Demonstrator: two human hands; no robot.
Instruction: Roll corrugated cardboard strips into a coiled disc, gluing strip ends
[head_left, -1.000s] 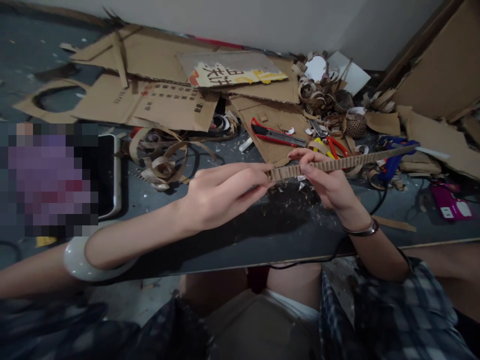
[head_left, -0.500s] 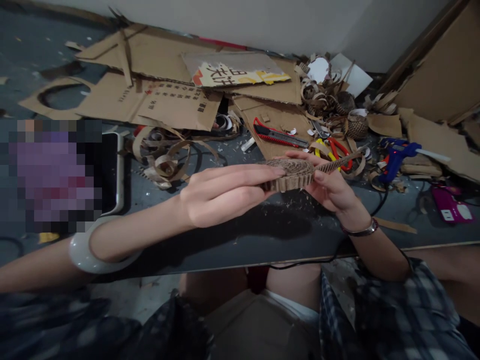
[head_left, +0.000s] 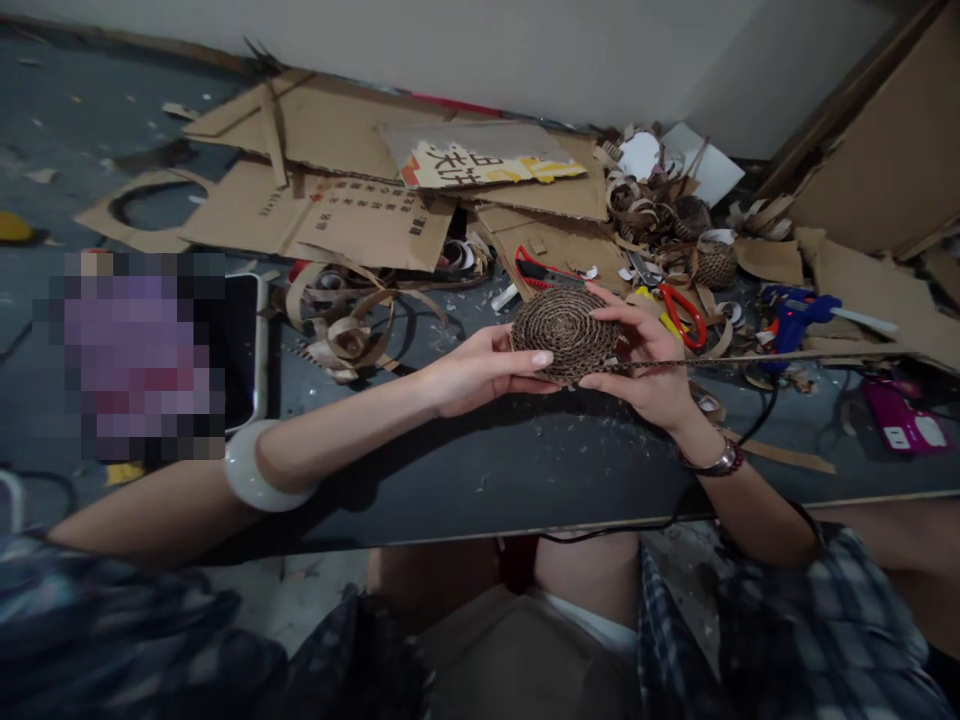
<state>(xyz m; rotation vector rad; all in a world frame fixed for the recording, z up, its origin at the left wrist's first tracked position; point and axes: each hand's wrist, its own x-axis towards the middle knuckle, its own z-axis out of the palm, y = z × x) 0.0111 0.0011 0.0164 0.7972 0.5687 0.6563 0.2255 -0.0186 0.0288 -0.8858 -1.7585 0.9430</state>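
Above the dark table, a round coil of corrugated cardboard strip (head_left: 564, 328) is held between both hands, its spiral face turned toward me. My left hand (head_left: 491, 368) grips the coil's left edge, thumb on the face and fingers behind. My right hand (head_left: 646, 362) is closed round the right edge, fingers on top and thumb below. From the coil's lower right a loose tail of the cardboard strip (head_left: 787, 356) runs past my right hand toward the right. Just behind the coil lies a red and black utility knife (head_left: 541, 268), partly hidden by it.
A blue glue gun (head_left: 796, 318) with a white stick stands at right, near red-handled scissors (head_left: 684, 318). Flat cardboard pieces (head_left: 360, 215) and curled paper strips (head_left: 341, 325) lie behind. A tablet-like device (head_left: 259, 350) is at left, a purple packet (head_left: 907, 415) at far right.
The coil has tilted from nearly flat to facing me. My left hand has shifted from lying along its side to gripping its edge. The strip's tail now stretches out to the right.
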